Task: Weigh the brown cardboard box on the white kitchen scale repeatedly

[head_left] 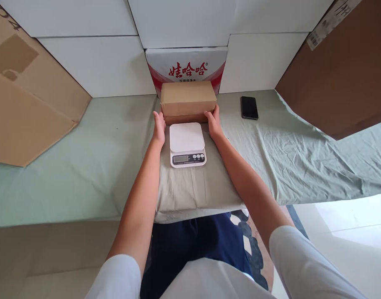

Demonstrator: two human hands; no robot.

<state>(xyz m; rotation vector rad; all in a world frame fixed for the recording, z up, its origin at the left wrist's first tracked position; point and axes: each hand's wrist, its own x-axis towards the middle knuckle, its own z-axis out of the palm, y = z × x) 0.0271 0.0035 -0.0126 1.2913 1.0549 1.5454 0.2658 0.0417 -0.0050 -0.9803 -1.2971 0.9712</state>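
A closed brown cardboard box [188,99] stands behind the scale, held between my two hands. My left hand [159,128] presses against its left end, thumb up, with the other fingers partly hidden along the side. My right hand [213,120] grips the right front corner, its thumb on the front face and its fingers round the end. Just in front of the box lies a white digital kitchen scale [187,143] with a bare platform. Its small display and round buttons face me. Whether the box rests on the cloth or is slightly raised, I cannot tell.
A green cloth [115,174] covers the table. A black smartphone [249,108] lies to the right. Behind the box stands a white and red carton [219,62] against white panels [97,66]. Large cardboard pieces [31,108] flank the table on the left and right.
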